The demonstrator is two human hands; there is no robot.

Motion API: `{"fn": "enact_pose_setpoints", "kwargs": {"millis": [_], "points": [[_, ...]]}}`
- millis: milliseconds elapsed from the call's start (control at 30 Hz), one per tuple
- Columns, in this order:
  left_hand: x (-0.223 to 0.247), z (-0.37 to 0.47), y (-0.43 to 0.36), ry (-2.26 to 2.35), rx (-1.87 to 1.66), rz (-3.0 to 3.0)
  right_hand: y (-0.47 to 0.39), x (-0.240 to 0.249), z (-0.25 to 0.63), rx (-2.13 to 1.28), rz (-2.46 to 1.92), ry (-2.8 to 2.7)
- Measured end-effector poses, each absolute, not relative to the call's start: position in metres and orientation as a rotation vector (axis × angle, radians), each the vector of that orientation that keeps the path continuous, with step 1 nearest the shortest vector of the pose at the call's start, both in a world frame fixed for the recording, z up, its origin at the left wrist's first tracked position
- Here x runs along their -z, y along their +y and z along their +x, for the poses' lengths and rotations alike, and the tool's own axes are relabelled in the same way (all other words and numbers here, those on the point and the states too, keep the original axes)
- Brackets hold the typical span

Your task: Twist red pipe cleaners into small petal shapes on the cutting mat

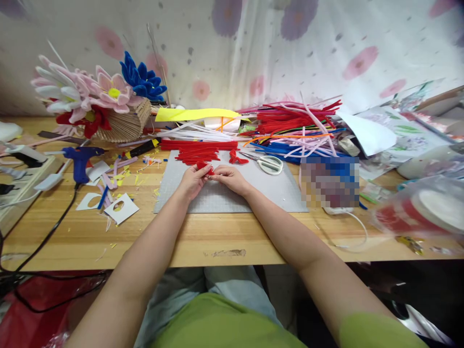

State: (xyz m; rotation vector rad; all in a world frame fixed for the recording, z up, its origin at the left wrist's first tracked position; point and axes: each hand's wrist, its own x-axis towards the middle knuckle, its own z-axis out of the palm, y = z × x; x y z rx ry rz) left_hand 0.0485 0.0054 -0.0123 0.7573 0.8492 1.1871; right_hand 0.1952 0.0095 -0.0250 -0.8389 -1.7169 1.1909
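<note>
Over the grey cutting mat [224, 198], my left hand [195, 181] is closed on a bent red pipe cleaner [203, 166]. My right hand [232, 178] meets it from the right, thumb and fingers pinched on the lower end of the same piece. Just beyond the hands lie a bundle of cut red pipe cleaners [197, 154] and a small folded red piece [237, 157]. White-handled scissors [270, 164] rest on the mat to the right, blades pointing left.
At the left are a blue glue gun [81, 162], card scraps [121, 209] and a power strip [21, 193]. Fuzzy flowers [112, 92] stand behind. Loose pipe cleaners [290, 121] are piled at the back. A bagged red-and-white cup [424, 208] sits at the right.
</note>
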Motion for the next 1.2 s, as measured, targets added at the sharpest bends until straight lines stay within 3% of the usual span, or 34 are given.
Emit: {"fn": "enact_pose_setpoints", "kwargs": {"millis": [300,867,1200], "points": [[0.008,0.044,0.006,0.889,-1.274,1.106,0.008,0.023,0.196,-1.165,-0.835,-1.767],[0.008,0.042,0.008,0.837,-1.106,0.758,0.016,0.033,0.195,-1.028,-0.927,-1.843],[0.030,0.056,0.004,0.875,-1.266,1.141,0.015,0.039,0.200,-0.782,-1.087,-1.913]]}}
